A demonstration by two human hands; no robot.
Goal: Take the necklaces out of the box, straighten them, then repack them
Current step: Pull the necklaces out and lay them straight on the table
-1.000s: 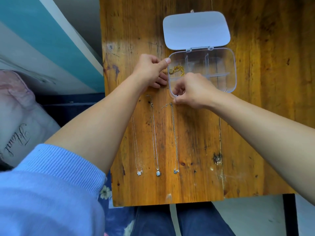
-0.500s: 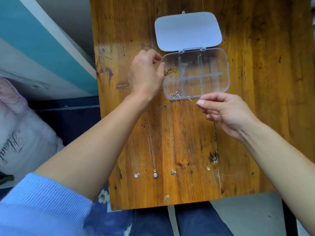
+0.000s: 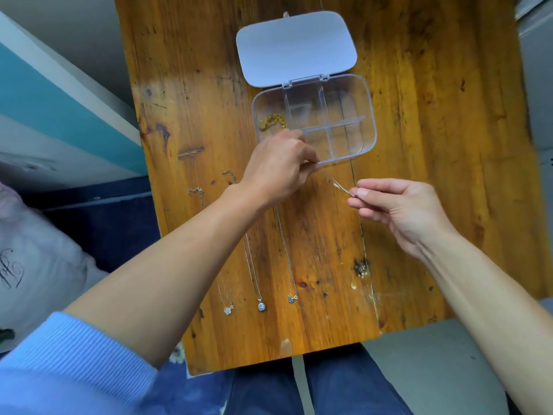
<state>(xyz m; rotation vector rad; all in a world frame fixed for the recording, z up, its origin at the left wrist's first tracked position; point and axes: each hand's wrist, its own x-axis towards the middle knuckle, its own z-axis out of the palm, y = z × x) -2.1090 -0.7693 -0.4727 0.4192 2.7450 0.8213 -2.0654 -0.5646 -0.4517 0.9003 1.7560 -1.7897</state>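
Note:
A clear compartment box (image 3: 366, 115) lies open on the wooden table, its white lid (image 3: 296, 46) folded back. A gold chain (image 3: 273, 121) sits in the box's far-left compartment. Three silver necklaces lie straight side by side on the table, with pendants toward me: left (image 3: 229, 309), middle (image 3: 261, 306), right (image 3: 292, 298). My right hand (image 3: 398, 205) pinches a thin, blurred silver necklace (image 3: 338, 185) just in front of the box. My left hand (image 3: 278, 169) covers the box's near-left corner, fingertips pinched at that necklace's other end.
The table (image 3: 419, 175) is narrow, with its near edge above my lap. A teal and white wall runs along the left. A grey pillow (image 3: 36, 265) lies at lower left. My left forearm crosses over the laid-out necklaces.
My right hand has pulled a silver necklace out of the box's near-left compartment and moved right. My left hand has shifted from the box's left side to its near corner and pinched the chain.

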